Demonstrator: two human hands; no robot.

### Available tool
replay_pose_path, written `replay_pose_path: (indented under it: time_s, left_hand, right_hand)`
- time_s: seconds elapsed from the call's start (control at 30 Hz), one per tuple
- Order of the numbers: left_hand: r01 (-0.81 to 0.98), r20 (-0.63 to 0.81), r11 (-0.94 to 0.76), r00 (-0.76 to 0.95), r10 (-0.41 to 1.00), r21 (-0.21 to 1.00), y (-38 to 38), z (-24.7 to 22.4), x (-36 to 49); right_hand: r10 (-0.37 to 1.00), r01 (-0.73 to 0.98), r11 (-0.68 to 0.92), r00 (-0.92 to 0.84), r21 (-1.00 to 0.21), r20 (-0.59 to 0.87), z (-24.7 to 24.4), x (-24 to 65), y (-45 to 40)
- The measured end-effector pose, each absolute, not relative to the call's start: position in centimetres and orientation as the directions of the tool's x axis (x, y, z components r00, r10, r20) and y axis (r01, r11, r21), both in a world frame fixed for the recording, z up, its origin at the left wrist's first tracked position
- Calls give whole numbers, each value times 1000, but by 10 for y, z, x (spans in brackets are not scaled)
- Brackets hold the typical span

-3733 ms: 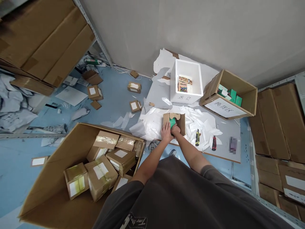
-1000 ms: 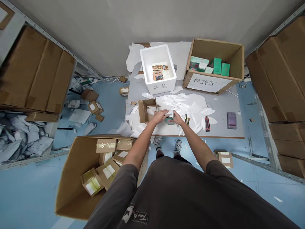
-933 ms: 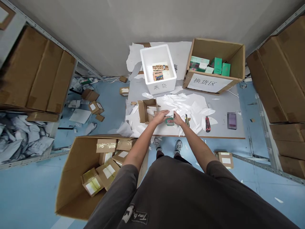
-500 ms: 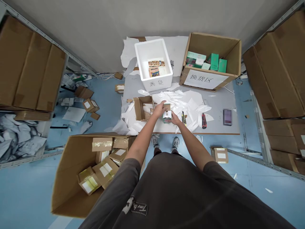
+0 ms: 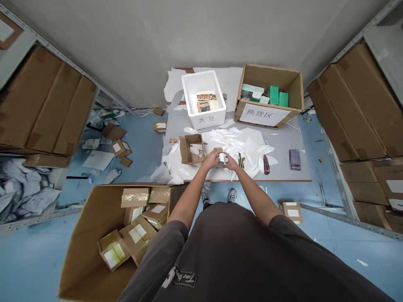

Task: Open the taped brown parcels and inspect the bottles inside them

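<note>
A small green-and-white box [image 5: 221,158] is held over the front of the table, between my two hands. My left hand [image 5: 212,159] is closed on its left side, and the fingers of my right hand [image 5: 231,162] grip the right side. Much of the box is hidden by fingers. Left of my hands stands an open cardboard carton [image 5: 185,150] with paper scraps in it. A yellow-and-black cutter [image 5: 241,160] lies just right of my right hand, and a red-and-black cutter [image 5: 266,164] lies farther right.
Paper strips [image 5: 226,136] cover the table's middle. Behind stand a white foam bin [image 5: 208,121] and a labelled carton [image 5: 264,115] holding green boxes. A phone-like blurred object [image 5: 295,160] lies at right. A large carton of parcels [image 5: 78,251] stands at lower left; shelves flank both sides.
The camera view has tilted upward, so the table sits lower in the picture. Both hands still hold the small box, whose white top has turned and now shows less between the fingers.
</note>
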State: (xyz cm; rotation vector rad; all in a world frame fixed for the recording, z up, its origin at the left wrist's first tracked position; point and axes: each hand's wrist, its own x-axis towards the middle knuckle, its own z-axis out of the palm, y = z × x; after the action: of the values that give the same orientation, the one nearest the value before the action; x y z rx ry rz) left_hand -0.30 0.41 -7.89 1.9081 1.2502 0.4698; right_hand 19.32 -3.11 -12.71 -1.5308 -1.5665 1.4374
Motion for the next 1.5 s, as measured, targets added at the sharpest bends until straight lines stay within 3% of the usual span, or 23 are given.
replay_pose_path:
  time_s: [0.13,0.33,0.47,0.63,0.93,1.0,1.1,1.2,1.27,1.37,1.5]
  left_hand:
    - [563,-156,-45,304,940,825,-4,-87,1]
    - [433,-204,128,134,970,892,-22,-97,0]
    - [436,-196,90,205,959,895,-35,-104,-9]
    - [536,-152,-51,327,933,843,-47,-118,-14]
    - [510,-131,39,145,981,859,-49,-129,0]
    - [555,-116,33,115,987,831,-48,-125,0]
    - [617,-91,-8,129,987,787,-44,-118,-3]
    - [635,-68,-66,185,980,770,-39,-116,-7]
    - [646,-75,-81,211,975,759,-37,-115,-7]
    - [690,-113,-62,205,972,721,-33,-115,-5]
    - [741,-139,-80,229,963,667,-32,-111,-1]
  right_hand:
    - [902,239,-325,-212,-915,-375,-113,193,-38]
    - [968,449,-215,-21,-867,-251,-103,183,-31]
    - [974,467,-183,-33,-865,-224,-101,186,-31]
    - [962,370,-227,-58,-901,-266,-103,195,-41]
    - [902,5,-430,40,-903,-429,-126,194,-47]
    - [892,-3,-450,49,-893,-450,-129,192,-47]
    - [911,125,-411,83,-903,-404,-125,190,-49]
    - [975,360,-220,74,-907,-207,-112,190,-50]
    - [994,525,-86,-17,-847,-112,-101,190,-48]
    - [978,734,-6,-138,-679,-157,-84,190,-39]
    - [936,886,-19,-146,-463,-320,-69,183,-22]
